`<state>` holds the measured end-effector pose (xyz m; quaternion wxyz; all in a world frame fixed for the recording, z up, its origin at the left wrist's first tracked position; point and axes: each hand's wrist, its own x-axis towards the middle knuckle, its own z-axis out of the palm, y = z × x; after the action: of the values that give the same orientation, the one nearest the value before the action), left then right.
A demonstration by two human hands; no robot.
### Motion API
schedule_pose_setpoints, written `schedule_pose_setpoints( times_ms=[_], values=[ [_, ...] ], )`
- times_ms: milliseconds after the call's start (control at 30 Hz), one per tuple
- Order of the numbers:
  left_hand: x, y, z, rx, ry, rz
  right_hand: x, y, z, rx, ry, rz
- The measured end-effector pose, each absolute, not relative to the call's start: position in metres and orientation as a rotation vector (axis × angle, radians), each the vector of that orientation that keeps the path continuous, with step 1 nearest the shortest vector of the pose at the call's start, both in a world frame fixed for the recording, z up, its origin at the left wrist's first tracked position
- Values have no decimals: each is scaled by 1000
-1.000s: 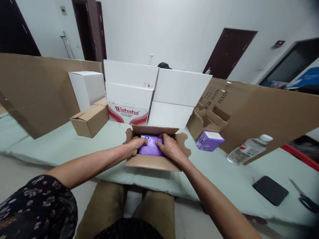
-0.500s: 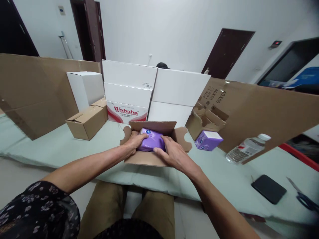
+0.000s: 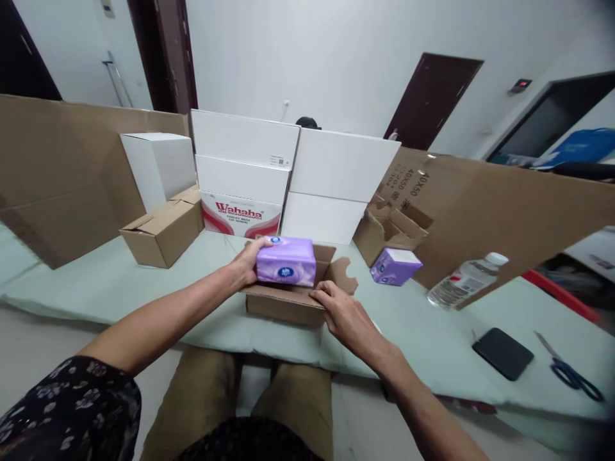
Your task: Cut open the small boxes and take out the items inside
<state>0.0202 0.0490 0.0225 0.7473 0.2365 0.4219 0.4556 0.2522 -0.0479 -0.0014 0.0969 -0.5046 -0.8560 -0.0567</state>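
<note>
A purple tissue pack [image 3: 287, 261] is held by its left end in my left hand [image 3: 248, 261], raised at the mouth of a small open cardboard box [image 3: 283, 309]. Its logo side faces me. My right hand [image 3: 339, 310] is closed on the near flap of that box, by the flap's right end. The box sits near the table's front edge with its flaps up, and its inside is mostly hidden by the pack. Another purple tissue pack [image 3: 396, 266] lies on the table to the right.
White Wahaha cartons [image 3: 243, 214] stand behind the box. At left are a closed brown box [image 3: 163, 234] and a white box [image 3: 161, 168]. An opened brown box [image 3: 391, 230], water bottle [image 3: 468, 280], black flat object [image 3: 503, 353] and scissors [image 3: 569, 371] lie rightward. Large cardboard panels border both sides.
The tissue pack has come up out of the box and tilted, now in my left hand only. My right hand has left the pack and gripped the near flap.
</note>
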Motion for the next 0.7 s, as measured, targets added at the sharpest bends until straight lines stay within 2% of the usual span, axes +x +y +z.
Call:
schedule_pose_setpoints(
  times_ms=[167,267,467,700],
  values=[
    [3,28,71,547,770,1110,263,-36,-21,-1515,-2482,-122],
    [-4,13,80,553,689,1250,259,-26,-22,-1530,-2480,-184],
    [-9,-17,56,485,727,1281,248,9,-14,-1581,-2443,-188],
    [-9,-49,21,420,753,1321,268,-32,-9,-1134,-2093,54]
  ],
)
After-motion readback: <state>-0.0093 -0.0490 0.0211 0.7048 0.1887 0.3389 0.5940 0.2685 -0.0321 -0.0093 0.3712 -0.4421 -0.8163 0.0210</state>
